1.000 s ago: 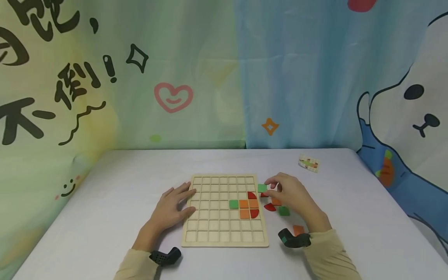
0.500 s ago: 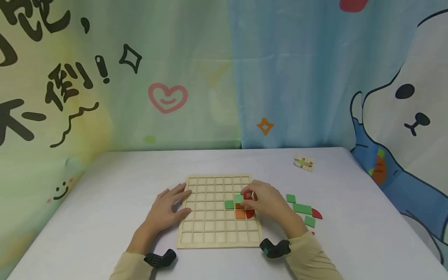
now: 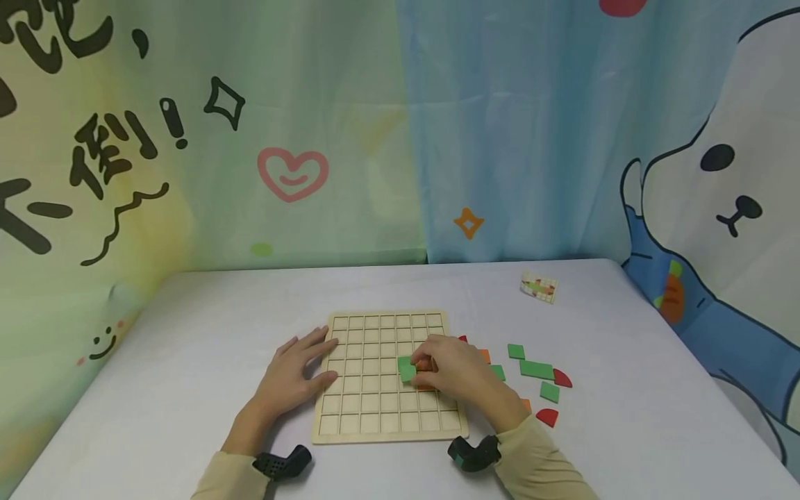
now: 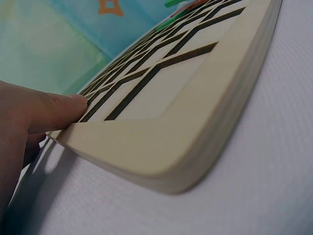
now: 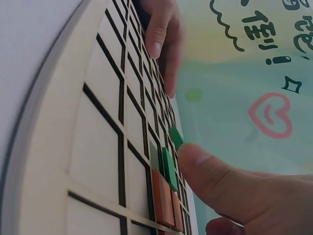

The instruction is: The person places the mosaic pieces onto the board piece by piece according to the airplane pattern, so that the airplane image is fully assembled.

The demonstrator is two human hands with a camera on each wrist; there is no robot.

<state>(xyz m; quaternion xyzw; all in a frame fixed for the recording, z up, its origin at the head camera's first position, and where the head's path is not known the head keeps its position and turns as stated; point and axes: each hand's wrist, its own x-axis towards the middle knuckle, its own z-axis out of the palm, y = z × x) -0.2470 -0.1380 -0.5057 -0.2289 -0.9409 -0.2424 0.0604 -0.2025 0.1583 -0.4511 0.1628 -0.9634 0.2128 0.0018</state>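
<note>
A light wooden grid board (image 3: 359, 421) lies on the table. My left hand (image 3: 290, 375) rests at its left edge, fingers spread; in the left wrist view the thumb (image 4: 61, 110) touches the frame. My right hand (image 3: 459, 375) is over the board's right half and pinches a green square tile (image 3: 408, 375). In the right wrist view that green tile (image 5: 168, 169) sits tilted just above the grid by the thumb, near orange tiles (image 5: 164, 200) set in cells. Another green tile (image 3: 404, 361) lies just beyond it. The right hand hides several set tiles.
Loose pieces lie right of the board: a long green rectangle (image 3: 536, 369), green squares (image 3: 550, 392), red rounded pieces (image 3: 546, 417) and orange ones partly behind the right arm. A small patterned card (image 3: 538, 287) lies at the back right. A printed curtain (image 3: 350, 139) hangs behind the table.
My right hand went from the loose pieces left onto the board with a green tile, then farther left and slightly nearer. The left hand stays on the board's edge. The head view shifts slightly.
</note>
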